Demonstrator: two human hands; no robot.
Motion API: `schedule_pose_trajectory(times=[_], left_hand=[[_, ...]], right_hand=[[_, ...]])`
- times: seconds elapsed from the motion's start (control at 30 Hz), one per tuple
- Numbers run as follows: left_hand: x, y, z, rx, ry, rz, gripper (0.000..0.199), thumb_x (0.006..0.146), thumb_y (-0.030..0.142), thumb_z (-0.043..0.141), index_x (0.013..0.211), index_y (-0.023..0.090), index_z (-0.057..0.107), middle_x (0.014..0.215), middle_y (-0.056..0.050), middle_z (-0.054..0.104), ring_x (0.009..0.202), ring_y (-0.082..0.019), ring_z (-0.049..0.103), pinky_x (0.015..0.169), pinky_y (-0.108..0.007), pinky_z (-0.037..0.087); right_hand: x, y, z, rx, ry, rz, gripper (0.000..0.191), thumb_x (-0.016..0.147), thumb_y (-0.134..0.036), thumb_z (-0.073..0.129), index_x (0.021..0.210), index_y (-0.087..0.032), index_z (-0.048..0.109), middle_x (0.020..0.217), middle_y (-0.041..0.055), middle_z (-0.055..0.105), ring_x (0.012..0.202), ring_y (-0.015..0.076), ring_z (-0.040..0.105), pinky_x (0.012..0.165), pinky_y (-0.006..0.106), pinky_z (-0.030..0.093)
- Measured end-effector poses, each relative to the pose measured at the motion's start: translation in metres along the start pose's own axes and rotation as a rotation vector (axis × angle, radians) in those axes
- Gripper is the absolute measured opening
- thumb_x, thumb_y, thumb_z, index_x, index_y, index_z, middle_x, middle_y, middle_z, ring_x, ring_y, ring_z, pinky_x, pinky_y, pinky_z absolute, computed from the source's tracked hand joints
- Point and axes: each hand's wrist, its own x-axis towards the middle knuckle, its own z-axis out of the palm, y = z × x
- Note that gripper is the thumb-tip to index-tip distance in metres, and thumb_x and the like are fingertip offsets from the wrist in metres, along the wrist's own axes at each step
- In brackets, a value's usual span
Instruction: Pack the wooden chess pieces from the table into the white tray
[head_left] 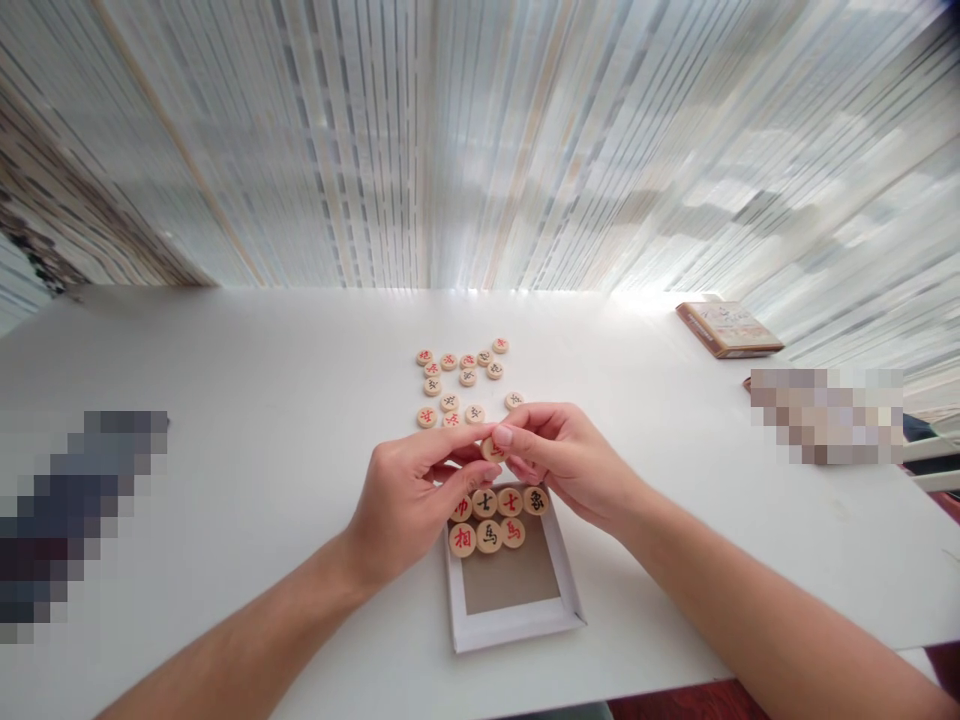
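Observation:
Between my two hands, above the far edge of an open box, is a round wooden Chinese chess piece (493,451) with a red character. My left hand (420,495) pinches it from the left with thumb and fingers. From the other side my right hand (559,455) grips the same piece, its thumb over the face. Below lies the shallow white box (514,630) with a brown floor. Two rows of chess pieces (488,537) lie face up at its far end, marked in red and black. My left thumb partly covers one of them.
Several loose chess pieces (468,377) are scattered on the white table (285,380) beyond my hands. At the back right lies a brown-edged box (729,328), with a blurred-out object (825,415) nearer. Another blurred object (82,510) is at left. A striped curtain (450,150) hangs behind.

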Motion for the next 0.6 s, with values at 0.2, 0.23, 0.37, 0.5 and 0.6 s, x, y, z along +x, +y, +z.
schedule_pose_trajectory(times=[0.2, 0.23, 0.37, 0.5, 0.6], left_hand=[[0.0018, 0.0006, -0.0015, -0.080, 0.093, -0.009, 0.027, 0.086, 0.034, 0.093, 0.111, 0.022, 0.090, 0.086, -0.006, 0.084, 0.074, -0.021, 0.081, 0.068, -0.032, 0.073], [0.0020, 0.0003, -0.0020, -0.081, 0.100, 0.003, 0.028, 0.085, 0.035, 0.094, 0.110, 0.023, 0.090, 0.087, -0.006, 0.084, 0.074, -0.022, 0.081, 0.068, -0.032, 0.073], [0.0030, 0.0007, -0.0045, -0.018, 0.092, 0.107, 0.025, 0.083, 0.033, 0.096, 0.106, 0.026, 0.091, 0.086, -0.005, 0.084, 0.073, -0.019, 0.080, 0.068, -0.029, 0.070], [0.0039, 0.0023, -0.0069, 0.130, 0.070, 0.277, 0.020, 0.087, 0.029, 0.093, 0.106, 0.030, 0.091, 0.086, -0.003, 0.086, 0.070, -0.017, 0.078, 0.067, -0.025, 0.066], [0.0031, 0.0014, -0.0079, 0.234, 0.051, 0.355, 0.017, 0.089, 0.028, 0.091, 0.106, 0.030, 0.091, 0.082, -0.002, 0.086, 0.066, -0.017, 0.076, 0.064, -0.025, 0.063]], right_hand=[[-0.0019, -0.0039, -0.0026, 0.029, -0.107, 0.043, 0.025, 0.081, -0.040, 0.097, 0.087, -0.019, 0.086, 0.071, -0.0002, 0.070, 0.057, 0.0083, 0.046, 0.055, 0.026, 0.034], [-0.0023, -0.0046, -0.0024, 0.029, -0.123, 0.046, 0.024, 0.081, -0.039, 0.097, 0.090, -0.020, 0.087, 0.074, 0.0003, 0.072, 0.057, 0.0082, 0.047, 0.055, 0.025, 0.035], [-0.0030, -0.0073, -0.0002, 0.040, -0.137, 0.085, 0.026, 0.074, -0.035, 0.101, 0.089, -0.019, 0.087, 0.069, -0.0005, 0.071, 0.056, 0.0079, 0.048, 0.053, 0.023, 0.037], [-0.0028, -0.0078, 0.0009, 0.027, -0.132, 0.148, 0.032, 0.064, -0.028, 0.106, 0.085, -0.018, 0.085, 0.064, -0.0015, 0.070, 0.054, 0.0081, 0.050, 0.048, 0.021, 0.037], [-0.0030, -0.0057, 0.0000, -0.012, -0.138, 0.141, 0.032, 0.063, -0.026, 0.106, 0.082, -0.017, 0.083, 0.063, -0.0019, 0.070, 0.053, 0.0085, 0.054, 0.047, 0.020, 0.039]])
